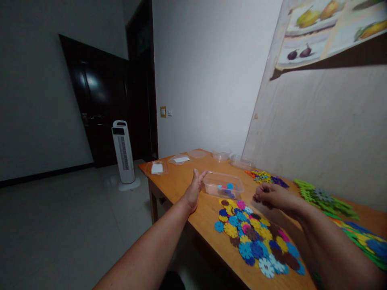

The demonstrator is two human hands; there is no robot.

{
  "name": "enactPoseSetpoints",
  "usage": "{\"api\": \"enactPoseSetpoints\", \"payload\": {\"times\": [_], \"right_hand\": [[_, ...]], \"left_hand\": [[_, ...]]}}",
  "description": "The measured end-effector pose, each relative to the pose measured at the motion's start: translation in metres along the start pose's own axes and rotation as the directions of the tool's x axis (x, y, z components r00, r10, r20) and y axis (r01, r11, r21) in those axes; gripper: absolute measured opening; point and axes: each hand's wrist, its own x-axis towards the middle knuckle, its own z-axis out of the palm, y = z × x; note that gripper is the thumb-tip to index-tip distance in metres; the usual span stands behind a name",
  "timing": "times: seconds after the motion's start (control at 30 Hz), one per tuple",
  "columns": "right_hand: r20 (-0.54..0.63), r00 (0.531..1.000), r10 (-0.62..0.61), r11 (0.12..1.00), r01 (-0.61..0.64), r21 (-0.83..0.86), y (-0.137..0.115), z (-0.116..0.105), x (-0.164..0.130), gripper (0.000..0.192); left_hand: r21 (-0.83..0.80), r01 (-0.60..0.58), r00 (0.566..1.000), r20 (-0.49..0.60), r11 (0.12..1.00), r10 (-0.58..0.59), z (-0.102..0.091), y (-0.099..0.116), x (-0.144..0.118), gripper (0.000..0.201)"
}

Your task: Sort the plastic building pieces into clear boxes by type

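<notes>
Held left hand (194, 191) with fingers extended at the left end of a clear plastic container (223, 182), set lengthwise left to right on the tabletop (178, 186); clenched right hand (269, 195), apparently on a dark brown disc (256, 198), off the container's right end, farther away.

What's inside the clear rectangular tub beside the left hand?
Inside the tub are a few small pieces: blue ones, a lighter blue and a pinkish-red. Some appear to overlap, so anything lying beneath them is covered.
</notes>
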Motion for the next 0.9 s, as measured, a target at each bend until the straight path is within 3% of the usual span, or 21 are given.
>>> {"api": "enactPoseSetpoints", "payload": {"times": [0.13,0.2,0.33,0.5,0.73,0.9], "right_hand": [[-0.187,0.978,-0.087,0.938,0.144,0.316,-0.027,0.010,0.000,0.024],[-0.239,0.967,-0.089,0.912,0.176,0.370,-0.037,0.016,-0.002,0.026],[-0.156,0.987,-0.047,0.994,0.061,0.088,-0.039,0.023,-0.005,0.013],[0.054,0.998,-0.032,0.971,0.044,-0.233,-0.021,0.028,-0.002,0.010],[0.058,0.997,-0.042,0.963,0.056,-0.265,-0.003,0.042,0.006,0.020],[0.010,0.999,-0.053,0.970,0.053,-0.236,0.003,0.043,0.012,0.013]], "left_hand": [[0.024,-0.062,0.998,-0.003,0.998,0.062,-0.001,0.004,-0.002,0.081],[0.026,-0.055,0.998,-0.016,0.998,0.056,-0.004,0.006,-0.003,0.083],[-0.055,-0.021,1.000,0.009,0.998,0.021,-0.008,0.010,-0.004,0.091],[-0.105,-0.002,1.000,0.025,0.994,0.005,-0.011,0.012,-0.005,0.095],[0.015,-0.085,0.995,-0.052,0.996,0.086,-0.007,0.004,-0.004,0.084],[0.147,-0.098,0.969,-0.209,0.984,0.128,-0.002,-0.002,-0.001,0.048]]}}
